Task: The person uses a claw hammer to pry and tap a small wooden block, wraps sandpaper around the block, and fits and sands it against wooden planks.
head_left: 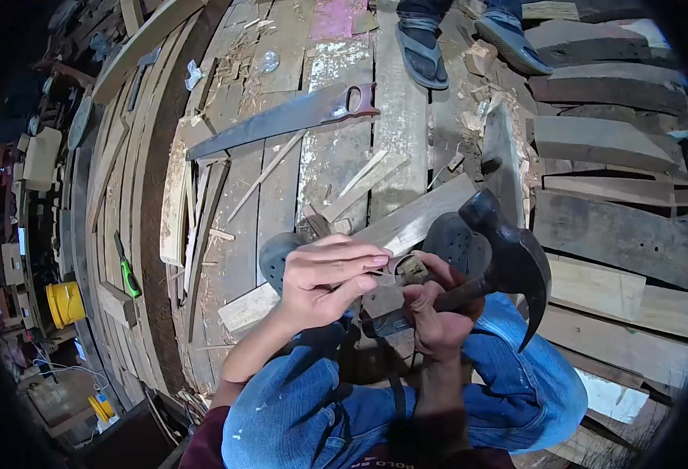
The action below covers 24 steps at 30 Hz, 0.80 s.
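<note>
My right hand (436, 320) is wrapped round the handle of a claw hammer (508, 250), whose dark head hangs to the right above my knee. Close to its left, my left hand (330, 277) is raised, its fingers drawn together towards the thumb near a small wood block (411, 270); what the fingertips hold, if anything, is too small to tell. Behind both hands a pale board (422, 211) slants up to the right, its lower end hidden by my left hand.
A handsaw (281, 117) lies on the plank floor ahead. Another person's sandalled feet (422, 55) stand at the top. Stacked planks (602, 141) line the right side. On the left are a green-handled tool (129, 275) and a yellow bucket (65, 305).
</note>
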Each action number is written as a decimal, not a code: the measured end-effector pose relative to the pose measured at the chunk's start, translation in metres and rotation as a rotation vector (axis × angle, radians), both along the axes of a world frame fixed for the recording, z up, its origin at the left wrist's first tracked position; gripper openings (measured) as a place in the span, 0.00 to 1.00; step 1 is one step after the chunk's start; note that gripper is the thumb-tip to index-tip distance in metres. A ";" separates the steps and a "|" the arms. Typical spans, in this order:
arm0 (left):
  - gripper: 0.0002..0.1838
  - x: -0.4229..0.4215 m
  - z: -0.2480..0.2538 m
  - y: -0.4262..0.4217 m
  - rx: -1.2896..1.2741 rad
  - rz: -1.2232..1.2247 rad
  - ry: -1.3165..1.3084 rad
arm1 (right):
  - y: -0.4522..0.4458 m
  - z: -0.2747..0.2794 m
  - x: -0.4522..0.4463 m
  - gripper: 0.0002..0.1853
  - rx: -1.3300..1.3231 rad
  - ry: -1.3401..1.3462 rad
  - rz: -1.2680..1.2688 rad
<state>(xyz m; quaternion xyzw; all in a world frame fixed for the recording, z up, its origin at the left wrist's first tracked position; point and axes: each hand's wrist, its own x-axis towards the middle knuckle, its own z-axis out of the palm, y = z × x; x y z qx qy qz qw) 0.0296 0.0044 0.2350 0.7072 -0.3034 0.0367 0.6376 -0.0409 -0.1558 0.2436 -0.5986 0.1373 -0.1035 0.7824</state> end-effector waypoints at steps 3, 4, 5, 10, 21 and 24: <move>0.10 -0.007 -0.002 -0.004 -0.072 0.058 0.142 | -0.001 -0.004 -0.002 0.18 -0.018 -0.015 0.023; 0.09 -0.008 -0.001 -0.005 -0.088 0.066 0.179 | -0.001 -0.005 -0.003 0.19 -0.005 -0.012 0.031; 0.08 -0.009 0.000 -0.005 -0.101 0.064 0.166 | -0.001 -0.005 -0.003 0.19 0.009 -0.009 0.038; 0.06 -0.010 0.012 -0.007 -0.104 0.073 0.087 | 0.007 -0.001 -0.001 0.20 0.231 -0.022 -0.024; 0.07 -0.011 0.029 -0.009 0.093 0.156 -0.247 | 0.017 -0.002 -0.001 0.24 0.064 -0.064 -0.142; 0.08 -0.013 0.030 -0.010 0.128 0.190 -0.310 | 0.025 -0.007 -0.001 0.24 0.022 -0.084 -0.219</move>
